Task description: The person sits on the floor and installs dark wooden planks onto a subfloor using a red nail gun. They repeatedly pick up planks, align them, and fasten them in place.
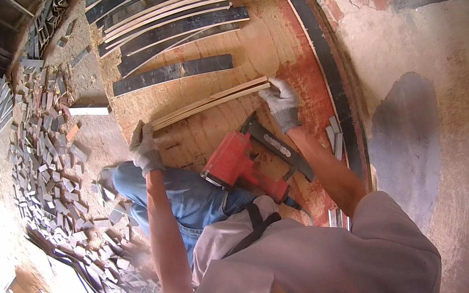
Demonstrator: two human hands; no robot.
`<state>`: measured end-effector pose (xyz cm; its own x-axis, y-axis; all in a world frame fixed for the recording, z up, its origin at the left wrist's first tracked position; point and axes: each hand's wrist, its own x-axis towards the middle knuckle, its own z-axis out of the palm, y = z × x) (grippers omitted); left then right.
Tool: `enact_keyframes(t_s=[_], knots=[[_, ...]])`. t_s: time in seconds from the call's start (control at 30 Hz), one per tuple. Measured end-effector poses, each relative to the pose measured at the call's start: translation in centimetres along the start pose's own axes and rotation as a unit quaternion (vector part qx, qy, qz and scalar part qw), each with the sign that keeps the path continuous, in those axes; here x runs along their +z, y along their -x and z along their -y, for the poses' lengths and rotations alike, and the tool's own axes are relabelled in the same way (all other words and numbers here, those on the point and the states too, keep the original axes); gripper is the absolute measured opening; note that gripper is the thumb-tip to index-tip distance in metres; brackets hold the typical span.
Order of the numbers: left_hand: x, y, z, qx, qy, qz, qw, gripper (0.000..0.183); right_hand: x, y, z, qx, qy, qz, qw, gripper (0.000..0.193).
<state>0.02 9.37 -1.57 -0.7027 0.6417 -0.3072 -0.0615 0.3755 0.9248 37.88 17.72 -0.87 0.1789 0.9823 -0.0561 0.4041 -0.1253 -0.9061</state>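
Observation:
Between my gloved hands I hold a small stack of thin wooden strips [208, 102] by its two ends, edges facing up. My left hand [144, 146] grips the left end and my right hand [281, 101] the right end. At the right end the strips part slightly. Below them, a red and black pneumatic nail gun [229, 158] lies on the plywood board [185, 145], close to my right forearm, a hose fitting at its handle. A single dark-faced strip [173, 74] rests on the board just beyond the stack.
Several dark-faced strips [175, 13] lie in rows at the board's far end. Many small wood offcuts [55, 170] cover the floor at left. A long dark strip [316, 39] runs along the board's right edge, beside a worn plaster wall [444, 62]. Short pieces [335, 139] lie by it.

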Motion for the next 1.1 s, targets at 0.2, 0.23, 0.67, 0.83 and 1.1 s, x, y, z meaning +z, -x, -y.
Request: enact_keyframes(t_s=[0.2,0.23,0.67,0.83,1.1], knots=[[-0.2,-1.0,-0.5,-0.027,-0.045,0.021,0.998,0.037,-2.5,1.4,0.4,-0.079,0.016,-0.005,0.997,0.029],[-0.1,-1.1,-0.6,-0.04,-0.031,0.016,0.999,0.039,-2.8,1.2,-0.1,-0.032,-0.084,0.021,0.996,0.027],[-0.5,-1.1,-0.7,-0.108,0.028,-0.021,0.994,0.03,-3.5,-2.0,1.6,0.156,-0.242,0.033,0.957,0.029],[-1.6,-2.2,0.5,-0.072,0.005,-0.015,0.997,0.032,-1.8,-2.1,1.7,0.156,-0.209,0.037,0.965,0.027],[-0.2,1.4,-1.1,-0.023,-0.008,0.02,1.0,0.037,-1.0,-1.5,3.0,0.179,-0.172,-0.01,0.969,0.018]])
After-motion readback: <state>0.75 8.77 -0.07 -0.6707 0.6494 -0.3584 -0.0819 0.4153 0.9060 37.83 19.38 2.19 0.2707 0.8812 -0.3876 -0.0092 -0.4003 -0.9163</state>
